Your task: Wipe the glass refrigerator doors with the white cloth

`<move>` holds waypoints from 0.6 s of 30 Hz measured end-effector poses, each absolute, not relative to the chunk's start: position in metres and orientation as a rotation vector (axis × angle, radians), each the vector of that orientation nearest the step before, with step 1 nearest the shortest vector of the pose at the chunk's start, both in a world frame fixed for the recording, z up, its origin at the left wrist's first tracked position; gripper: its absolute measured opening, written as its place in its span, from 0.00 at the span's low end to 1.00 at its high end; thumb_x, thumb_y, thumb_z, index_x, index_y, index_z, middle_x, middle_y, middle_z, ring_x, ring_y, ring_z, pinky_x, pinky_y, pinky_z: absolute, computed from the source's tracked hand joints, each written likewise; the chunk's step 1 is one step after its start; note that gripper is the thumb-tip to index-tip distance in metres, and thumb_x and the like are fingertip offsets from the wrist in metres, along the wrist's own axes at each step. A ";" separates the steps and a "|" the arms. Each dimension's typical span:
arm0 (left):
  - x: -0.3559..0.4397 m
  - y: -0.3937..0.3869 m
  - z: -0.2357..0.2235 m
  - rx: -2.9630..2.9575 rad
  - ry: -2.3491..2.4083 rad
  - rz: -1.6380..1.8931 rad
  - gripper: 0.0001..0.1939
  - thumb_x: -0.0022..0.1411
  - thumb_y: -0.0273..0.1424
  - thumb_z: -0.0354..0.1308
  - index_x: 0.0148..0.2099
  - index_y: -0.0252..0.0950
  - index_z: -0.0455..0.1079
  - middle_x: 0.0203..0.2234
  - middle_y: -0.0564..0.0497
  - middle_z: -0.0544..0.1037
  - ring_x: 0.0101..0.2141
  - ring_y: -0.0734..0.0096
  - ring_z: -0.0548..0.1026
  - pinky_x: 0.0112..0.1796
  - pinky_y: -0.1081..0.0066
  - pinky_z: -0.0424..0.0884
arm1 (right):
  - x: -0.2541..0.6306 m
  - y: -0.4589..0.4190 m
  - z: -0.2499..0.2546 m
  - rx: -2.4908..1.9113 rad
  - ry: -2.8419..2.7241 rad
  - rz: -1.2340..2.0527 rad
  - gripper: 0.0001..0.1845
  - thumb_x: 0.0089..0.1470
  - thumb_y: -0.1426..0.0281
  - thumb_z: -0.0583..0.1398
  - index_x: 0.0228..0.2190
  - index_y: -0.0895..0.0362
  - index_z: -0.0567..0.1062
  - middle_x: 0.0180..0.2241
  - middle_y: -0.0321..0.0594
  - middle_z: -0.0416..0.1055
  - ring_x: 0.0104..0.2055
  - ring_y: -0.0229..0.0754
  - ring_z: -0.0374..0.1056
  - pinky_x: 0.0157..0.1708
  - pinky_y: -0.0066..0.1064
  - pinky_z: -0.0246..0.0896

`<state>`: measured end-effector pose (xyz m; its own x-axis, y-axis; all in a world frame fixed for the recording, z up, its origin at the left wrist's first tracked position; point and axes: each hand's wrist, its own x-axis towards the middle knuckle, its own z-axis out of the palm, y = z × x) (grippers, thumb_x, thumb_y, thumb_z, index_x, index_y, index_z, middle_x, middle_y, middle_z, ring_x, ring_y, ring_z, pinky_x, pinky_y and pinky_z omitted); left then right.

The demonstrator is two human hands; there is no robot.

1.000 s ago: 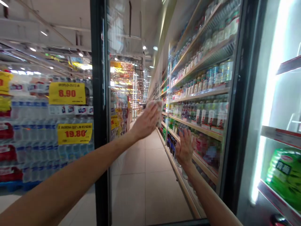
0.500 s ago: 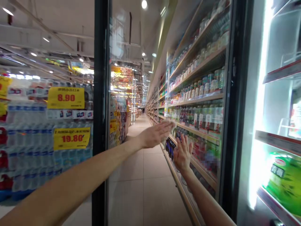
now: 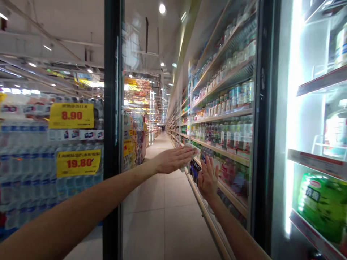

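Observation:
My left hand (image 3: 172, 160) lies flat, fingers together and pointing right, over a thin white cloth (image 3: 194, 147) pressed against the glass door (image 3: 143, 224). Part of the cloth shows beyond the fingertips and below the palm; the rest is under the hand. Just right of it and lower, my right hand (image 3: 208, 178) rests on the same pane, palm toward the glass and fingers spread upward, with nothing seen in it. Black frame bars (image 3: 112, 126) edge the door on both sides.
On the right is a lit cooler with shelves (image 3: 316, 162) and a green package (image 3: 321, 206). Stacked bottled water (image 3: 24, 166) with yellow price signs (image 3: 71, 115) stands on the left. Through the glass appear an aisle (image 3: 159, 144) and shelves of drinks (image 3: 225, 108).
My left hand has moved slightly down on the glass with the cloth, and shows less blur. My right hand stays on the pane. The view has turned a little right.

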<state>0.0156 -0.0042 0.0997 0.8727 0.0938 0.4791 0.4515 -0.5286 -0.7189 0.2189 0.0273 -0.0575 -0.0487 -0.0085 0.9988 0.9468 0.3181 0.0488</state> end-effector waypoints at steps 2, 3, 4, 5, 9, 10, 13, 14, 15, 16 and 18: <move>0.002 -0.002 0.113 -2.025 -0.392 -0.535 0.26 0.60 0.25 0.42 0.61 0.34 0.50 0.61 0.49 0.55 0.62 0.71 0.46 0.59 0.66 0.54 | 0.220 0.028 -0.059 -0.937 -1.376 -1.005 0.32 0.55 0.74 0.50 0.60 0.53 0.48 0.61 0.47 0.51 0.65 0.46 0.42 0.60 0.50 0.38; -0.007 0.000 0.124 -1.953 -0.426 -0.620 0.25 0.61 0.25 0.43 0.61 0.30 0.51 0.61 0.45 0.54 0.62 0.67 0.44 0.60 0.62 0.52 | 0.220 0.028 -0.061 -0.932 -1.377 -1.002 0.32 0.55 0.74 0.50 0.60 0.52 0.48 0.61 0.47 0.51 0.64 0.46 0.42 0.60 0.50 0.38; -0.015 0.003 0.134 -1.857 -0.506 -0.759 0.25 0.61 0.26 0.43 0.60 0.27 0.51 0.62 0.41 0.51 0.63 0.63 0.41 0.60 0.58 0.50 | 0.220 0.028 -0.061 -0.928 -1.375 -0.995 0.32 0.55 0.74 0.50 0.60 0.52 0.48 0.61 0.46 0.51 0.64 0.46 0.42 0.60 0.51 0.38; -0.021 0.005 0.141 -1.771 -0.577 -0.878 0.25 0.61 0.27 0.44 0.60 0.25 0.50 0.62 0.38 0.49 0.63 0.60 0.39 0.60 0.56 0.49 | 0.219 0.027 -0.061 -0.928 -1.371 -0.978 0.32 0.55 0.74 0.50 0.60 0.52 0.48 0.61 0.46 0.52 0.64 0.46 0.42 0.60 0.51 0.38; -0.012 0.008 0.129 -1.840 -0.488 -0.809 0.28 0.61 0.26 0.43 0.63 0.28 0.42 0.62 0.40 0.49 0.63 0.63 0.40 0.60 0.58 0.51 | 0.200 0.019 -0.036 -0.856 -1.341 -0.895 0.31 0.56 0.74 0.48 0.60 0.52 0.47 0.62 0.46 0.49 0.64 0.47 0.42 0.59 0.52 0.38; -0.005 0.009 0.118 -1.901 -0.408 -0.726 0.29 0.62 0.26 0.42 0.64 0.30 0.39 0.62 0.41 0.51 0.63 0.65 0.41 0.59 0.60 0.53 | 0.192 0.016 -0.023 -0.808 -1.346 -0.880 0.31 0.56 0.74 0.47 0.60 0.52 0.47 0.62 0.46 0.47 0.65 0.47 0.42 0.60 0.51 0.39; 0.004 0.008 0.095 -1.923 -0.376 -0.737 0.32 0.63 0.32 0.44 0.64 0.29 0.35 0.61 0.39 0.54 0.62 0.64 0.43 0.58 0.59 0.54 | 0.165 0.008 0.021 -0.693 -1.453 -0.861 0.30 0.56 0.72 0.46 0.60 0.55 0.46 0.62 0.46 0.47 0.65 0.43 0.40 0.60 0.46 0.40; 0.001 0.007 0.092 -1.888 -0.444 -0.797 0.35 0.62 0.36 0.46 0.64 0.27 0.35 0.60 0.37 0.53 0.63 0.61 0.42 0.58 0.56 0.53 | 0.155 0.006 0.035 -0.703 -1.508 -0.866 0.29 0.57 0.71 0.45 0.60 0.56 0.48 0.62 0.45 0.49 0.65 0.42 0.40 0.61 0.46 0.38; -0.006 0.006 0.091 -1.852 -0.529 -0.843 0.38 0.60 0.40 0.48 0.64 0.27 0.36 0.61 0.35 0.52 0.63 0.58 0.42 0.58 0.54 0.51 | 0.145 0.005 0.047 -0.737 -1.551 -0.870 0.28 0.57 0.70 0.46 0.59 0.56 0.50 0.62 0.45 0.50 0.65 0.42 0.39 0.61 0.46 0.36; -0.014 0.005 0.091 -1.818 -0.609 -0.871 0.41 0.59 0.43 0.50 0.64 0.27 0.36 0.61 0.34 0.51 0.62 0.55 0.42 0.58 0.51 0.49 | 0.135 0.005 0.057 -0.777 -1.580 -0.880 0.28 0.57 0.67 0.47 0.59 0.56 0.51 0.62 0.45 0.50 0.65 0.44 0.38 0.61 0.47 0.34; -0.035 0.001 0.093 -1.779 -0.726 -0.873 0.45 0.55 0.48 0.52 0.65 0.28 0.36 0.61 0.35 0.49 0.62 0.54 0.42 0.59 0.50 0.46 | 0.118 0.005 0.073 -0.837 -1.599 -0.910 0.30 0.55 0.60 0.51 0.57 0.55 0.55 0.62 0.47 0.47 0.65 0.49 0.36 0.60 0.52 0.32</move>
<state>-0.0346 0.0006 0.0929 0.5620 0.0842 0.8228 0.7937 -0.3347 -0.5079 0.1182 0.0054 0.0730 -0.1892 0.0648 0.9798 0.8757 0.4627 0.1385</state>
